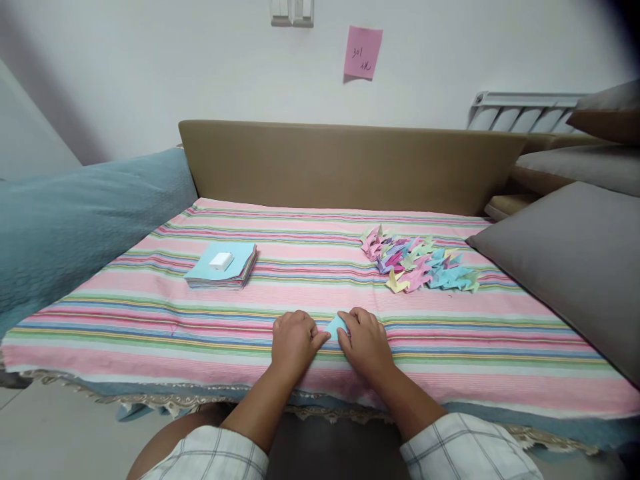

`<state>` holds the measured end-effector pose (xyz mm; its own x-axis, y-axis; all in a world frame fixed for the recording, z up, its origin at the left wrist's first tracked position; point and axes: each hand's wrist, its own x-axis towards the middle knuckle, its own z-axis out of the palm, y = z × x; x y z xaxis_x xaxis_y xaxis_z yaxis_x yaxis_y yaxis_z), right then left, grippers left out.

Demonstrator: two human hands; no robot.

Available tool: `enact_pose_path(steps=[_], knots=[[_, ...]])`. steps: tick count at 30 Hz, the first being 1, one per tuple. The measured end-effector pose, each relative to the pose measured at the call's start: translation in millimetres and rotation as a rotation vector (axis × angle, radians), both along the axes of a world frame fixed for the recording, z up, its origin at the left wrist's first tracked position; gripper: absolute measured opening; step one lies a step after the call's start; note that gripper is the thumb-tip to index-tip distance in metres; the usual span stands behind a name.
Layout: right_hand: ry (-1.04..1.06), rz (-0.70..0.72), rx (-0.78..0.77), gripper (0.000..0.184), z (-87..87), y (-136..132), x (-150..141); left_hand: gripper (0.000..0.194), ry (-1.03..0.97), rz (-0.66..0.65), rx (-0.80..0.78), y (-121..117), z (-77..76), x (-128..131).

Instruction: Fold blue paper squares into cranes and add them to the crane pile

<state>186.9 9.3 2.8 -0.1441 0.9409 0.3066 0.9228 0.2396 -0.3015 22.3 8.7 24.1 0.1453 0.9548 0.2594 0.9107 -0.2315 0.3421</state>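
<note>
A small light blue paper piece lies on the striped cloth near the front edge. My left hand and my right hand press down on it from either side, fingers curled and pinching its edges. A stack of coloured paper squares with a small white block on top sits to the far left. A pile of folded paper cranes in pink, blue, yellow and purple lies to the far right.
A tan headboard runs along the back. A teal blanket is bunched at the left. Grey cushions lean at the right. A pink note sticks to the wall.
</note>
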Motion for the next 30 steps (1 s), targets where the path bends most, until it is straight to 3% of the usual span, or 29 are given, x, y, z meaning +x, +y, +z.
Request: enact_pose_path(steps=[8,11,16,26,30], knots=[[-0.010,0.001,-0.024,0.036,1.9,1.7,0.8,0.005,-0.085,-0.088,-0.028,0.4,1.1,-13.5],[-0.002,0.007,-0.016,0.036,1.9,1.5,1.0,0.014,-0.075,-0.145,0.062,-6.8,-2.3,-12.1],[0.002,0.003,-0.002,0.035,1.6,0.7,0.8,0.031,0.062,-0.412,0.234,-28.9,-13.4,1.2],[0.059,0.030,0.033,0.036,2.3,-0.7,2.5,0.034,0.132,-0.348,0.163,-43.9,-22.0,12.8],[0.083,0.216,0.106,0.031,1.7,-6.8,2.5,0.034,0.130,-0.353,0.147,-43.3,-20.3,12.3]])
